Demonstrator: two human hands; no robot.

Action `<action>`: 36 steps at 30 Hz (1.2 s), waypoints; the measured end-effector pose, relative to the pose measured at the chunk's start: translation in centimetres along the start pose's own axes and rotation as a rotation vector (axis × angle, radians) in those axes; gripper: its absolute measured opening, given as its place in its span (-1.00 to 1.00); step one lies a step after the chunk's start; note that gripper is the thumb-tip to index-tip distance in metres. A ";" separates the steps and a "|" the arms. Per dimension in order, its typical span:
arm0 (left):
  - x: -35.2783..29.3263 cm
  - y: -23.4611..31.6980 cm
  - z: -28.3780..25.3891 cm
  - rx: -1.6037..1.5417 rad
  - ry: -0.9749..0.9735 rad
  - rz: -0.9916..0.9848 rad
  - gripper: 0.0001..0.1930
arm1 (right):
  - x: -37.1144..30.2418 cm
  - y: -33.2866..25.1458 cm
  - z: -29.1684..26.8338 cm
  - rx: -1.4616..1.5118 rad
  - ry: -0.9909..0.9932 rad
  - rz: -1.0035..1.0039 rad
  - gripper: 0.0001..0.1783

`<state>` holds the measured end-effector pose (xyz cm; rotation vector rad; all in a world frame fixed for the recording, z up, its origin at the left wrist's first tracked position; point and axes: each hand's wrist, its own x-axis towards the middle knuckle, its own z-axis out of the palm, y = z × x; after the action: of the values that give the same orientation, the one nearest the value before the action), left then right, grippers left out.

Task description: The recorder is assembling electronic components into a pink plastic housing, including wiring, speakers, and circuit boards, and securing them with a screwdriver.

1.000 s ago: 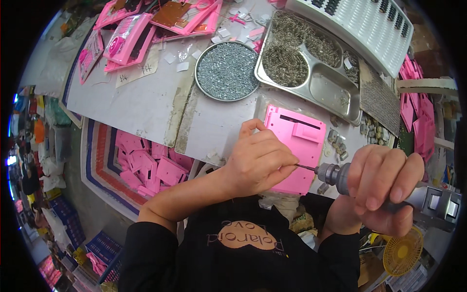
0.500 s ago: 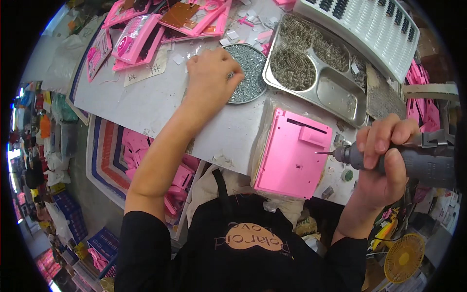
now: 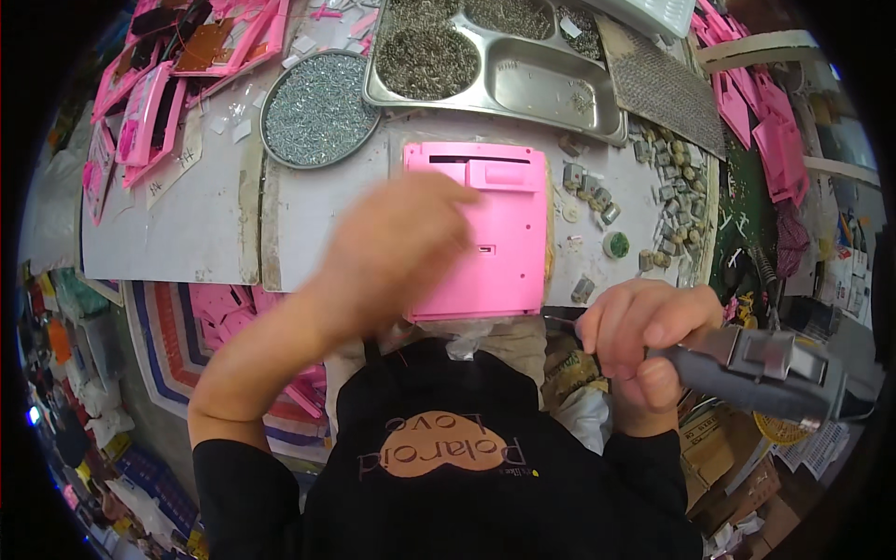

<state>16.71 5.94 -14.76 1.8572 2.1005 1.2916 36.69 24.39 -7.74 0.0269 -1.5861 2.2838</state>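
A pink plastic housing panel [image 3: 509, 275], with a slot near its far edge, lies on a plastic-wrapped pad at the bench's front edge. Over its left part hovers my left hand [image 3: 397, 247], blurred, with its fingers bent; whether they hold anything is hidden by the smear. My right hand [image 3: 644, 327] is wrapped around a grey electric screwdriver [image 3: 761, 373], right of the panel and lower than its near edge. The bit points left. A round metal dish [image 3: 324, 165] full of small silvery screws stands beyond the panel to the left.
A compartmented steel tray [image 3: 537, 86] at the back holds more screws. Several small metal blocks [image 3: 667, 187] are strewn right of the panel, near a small green round piece [image 3: 616, 245]. Pink housings [image 3: 154, 121] pile up far left; a striped bag [image 3: 168, 345] of pink parts sits below the bench.
My left hand has moved from the screw dish to above the pink panel. The screwdriver in my right hand has dropped away from the panel toward me. The whole view has shifted.
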 end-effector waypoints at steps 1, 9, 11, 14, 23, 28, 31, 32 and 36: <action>0.3 1.9 0.8 -0.091 -0.067 0.037 -0.76 | -0.3 0.1 0.4 0.015 0.032 -0.001 -0.71; -0.8 1.8 3.4 -0.053 -0.168 0.042 -0.76 | 0.0 4.0 -0.2 -0.184 -0.185 -0.228 -0.75; -0.9 1.9 3.6 -0.064 -0.152 0.031 -0.76 | 0.3 3.9 0.1 -0.258 -0.221 -0.243 -0.74; -1.0 1.7 3.5 -0.084 -0.151 0.026 -0.77 | 1.9 3.3 -0.5 -0.176 -0.362 -0.185 -0.76; -1.0 1.8 3.4 -0.095 -0.173 -0.003 -0.89 | 3.8 5.1 0.5 -0.298 -0.308 -0.314 -0.80; -1.1 1.8 3.5 -0.113 -0.180 -0.014 -0.91 | 6.1 4.1 -0.9 -0.068 -0.378 -0.196 -0.81; -0.7 1.2 3.3 -0.116 -0.173 -0.009 -0.91 | 7.1 2.8 -1.2 -0.069 -0.281 -0.221 -0.80; -0.6 1.2 3.3 -0.121 -0.171 -0.003 -0.91 | 7.2 2.8 -1.3 -0.076 -0.271 -0.219 -0.80; -1.3 1.5 3.6 -0.144 -0.171 -0.037 -0.91 | 6.5 3.0 -1.3 0.011 -0.421 -0.223 -0.80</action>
<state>20.19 6.66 -16.74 1.7914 1.8948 1.1953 30.00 26.48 -9.50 0.6927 -1.6616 2.2060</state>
